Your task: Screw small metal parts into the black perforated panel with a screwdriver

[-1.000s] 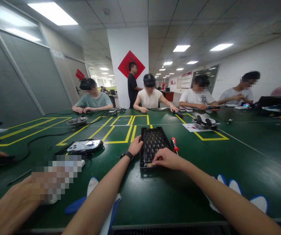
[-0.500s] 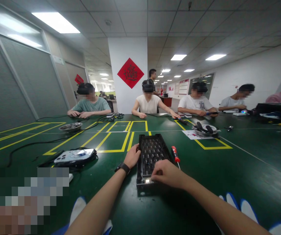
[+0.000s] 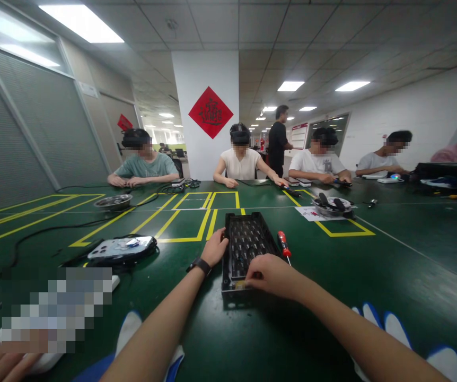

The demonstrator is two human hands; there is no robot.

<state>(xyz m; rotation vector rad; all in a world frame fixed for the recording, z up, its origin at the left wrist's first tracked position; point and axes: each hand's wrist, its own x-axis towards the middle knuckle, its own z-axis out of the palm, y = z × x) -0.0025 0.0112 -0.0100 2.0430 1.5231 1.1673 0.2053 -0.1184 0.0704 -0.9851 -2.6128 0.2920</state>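
A black rectangular tray (image 3: 248, 239) with rows of small glinting slots lies in front of me on the green table. My left hand (image 3: 214, 247) grips its left wall, fingers bent over the edge. At the tray's near end, the fingers of my right hand (image 3: 267, 273) are pinched together over the near ledge. Beside those fingertips shows a small yellowish piece (image 3: 240, 285); whether they hold it or something else is hidden. Just right of the tray lies a red-handled screwdriver (image 3: 284, 244), untouched, its shaft toward me.
White-and-blue gloves (image 3: 407, 339) lie near my right forearm, with more by my left. A phone (image 3: 123, 246) sits on black gear at left. Metal bowls (image 3: 113, 202), a loaded dish (image 3: 334, 207), cables and yellow tape lines are farther off. People sit across the table.
The view has tipped slightly downward. My right fingers stay at the tray's near end, and the small piece there looks yellower and less bright. A person standing behind has moved right.
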